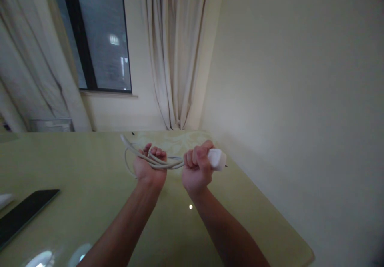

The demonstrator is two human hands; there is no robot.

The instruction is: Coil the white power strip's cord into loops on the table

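Note:
My left hand (149, 167) is closed around several loops of a white cable (132, 150), held above the yellow-green table (90, 167). My right hand (196, 167) is clenched on the white charger plug (217, 158) at the cable's end, with the plug sticking out to the right of the fist. A short stretch of cable runs taut between the two fists. Both forearms reach up from the bottom of the view.
A dark flat device (24, 213) lies at the table's left edge beside a white object (5, 199). A plain wall (300, 99) borders the table on the right. Behind are cream curtains (177, 51) and a dark window (102, 35).

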